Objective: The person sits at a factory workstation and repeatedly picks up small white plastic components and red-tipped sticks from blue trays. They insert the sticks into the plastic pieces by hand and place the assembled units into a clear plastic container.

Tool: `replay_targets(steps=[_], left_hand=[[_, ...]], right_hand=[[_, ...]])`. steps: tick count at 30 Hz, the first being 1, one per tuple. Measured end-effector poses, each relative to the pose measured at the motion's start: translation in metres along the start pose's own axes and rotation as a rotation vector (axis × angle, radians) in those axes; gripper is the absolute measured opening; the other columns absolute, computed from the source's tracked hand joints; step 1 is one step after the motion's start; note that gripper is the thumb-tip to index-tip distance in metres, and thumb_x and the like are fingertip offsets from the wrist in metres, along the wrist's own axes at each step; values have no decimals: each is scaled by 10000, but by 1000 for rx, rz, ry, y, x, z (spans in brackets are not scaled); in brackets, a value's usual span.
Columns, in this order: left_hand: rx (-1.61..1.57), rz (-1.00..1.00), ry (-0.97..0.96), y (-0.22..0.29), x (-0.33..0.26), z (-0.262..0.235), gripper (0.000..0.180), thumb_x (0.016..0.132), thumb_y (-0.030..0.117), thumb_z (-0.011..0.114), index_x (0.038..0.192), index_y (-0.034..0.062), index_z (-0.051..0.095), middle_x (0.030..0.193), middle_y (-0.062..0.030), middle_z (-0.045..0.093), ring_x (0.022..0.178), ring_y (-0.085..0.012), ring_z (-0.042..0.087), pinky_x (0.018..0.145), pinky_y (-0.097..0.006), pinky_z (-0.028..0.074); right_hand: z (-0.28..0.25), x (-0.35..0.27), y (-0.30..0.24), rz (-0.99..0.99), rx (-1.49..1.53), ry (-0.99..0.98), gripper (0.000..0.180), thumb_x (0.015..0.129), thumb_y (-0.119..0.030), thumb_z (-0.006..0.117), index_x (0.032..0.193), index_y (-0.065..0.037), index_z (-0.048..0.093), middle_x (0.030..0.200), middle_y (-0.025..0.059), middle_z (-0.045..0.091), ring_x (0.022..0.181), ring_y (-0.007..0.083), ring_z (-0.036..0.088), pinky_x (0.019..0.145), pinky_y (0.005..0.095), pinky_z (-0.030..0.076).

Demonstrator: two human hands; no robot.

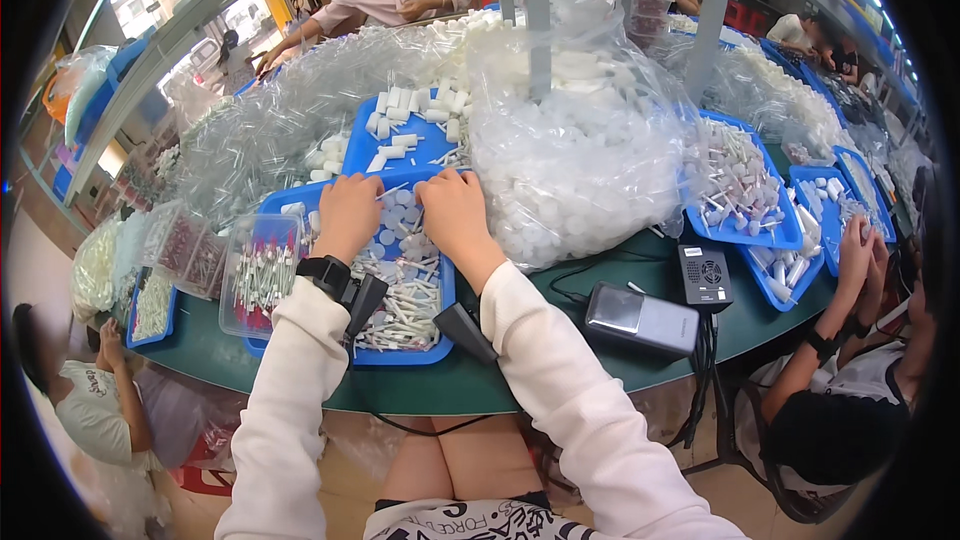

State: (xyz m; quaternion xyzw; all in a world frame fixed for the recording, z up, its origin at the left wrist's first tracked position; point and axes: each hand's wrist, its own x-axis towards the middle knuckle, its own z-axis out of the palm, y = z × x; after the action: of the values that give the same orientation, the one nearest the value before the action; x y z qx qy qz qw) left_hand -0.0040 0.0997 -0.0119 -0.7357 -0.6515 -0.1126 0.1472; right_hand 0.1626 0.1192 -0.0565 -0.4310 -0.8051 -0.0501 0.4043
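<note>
Both hands are over the far part of a blue tray [448, 290] in front of me. My left hand [348, 212] has its fingers bent together near a thin white piece [392, 190]. Facing it, my right hand [456, 216] is closed with the fingertips pointing inward; what it pinches is too small to make out. White round caps [398, 225] lie between the hands. Closer to me the same tray holds many small white tube-like parts [405, 305]. Beside my left wrist a clear box [262, 275] contains white parts with red ends.
Behind stands another blue tray [430, 148] with white cylinders. A big clear bag [590, 160] of white caps sits right of it. A power bank [640, 320] and a black box [704, 275] with cables lie at right. Co-workers sit around the green table [470, 380].
</note>
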Motion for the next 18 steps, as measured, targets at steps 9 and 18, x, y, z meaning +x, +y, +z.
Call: replay_targets(steps=[9,18], left_hand=[[-237,-109,197,1,0,-7,154,742,132,717,835,62,616,815,-106,604,786,-280,604,671,-403,464],[-1044,-228,202,27,-17,-65,137,784,59,726,796,-6,606,746,-95,683,673,-124,645,627,-241,505]], right_hand=[[-3,1,1,-25,33,-3,241,671,-40,658,899,-114,686,906,58,602,936,232,575,866,377,397],[-62,5,-9,159,643,179,212,780,-72,679,988,-36,661,898,86,573,783,212,633,696,334,514]])
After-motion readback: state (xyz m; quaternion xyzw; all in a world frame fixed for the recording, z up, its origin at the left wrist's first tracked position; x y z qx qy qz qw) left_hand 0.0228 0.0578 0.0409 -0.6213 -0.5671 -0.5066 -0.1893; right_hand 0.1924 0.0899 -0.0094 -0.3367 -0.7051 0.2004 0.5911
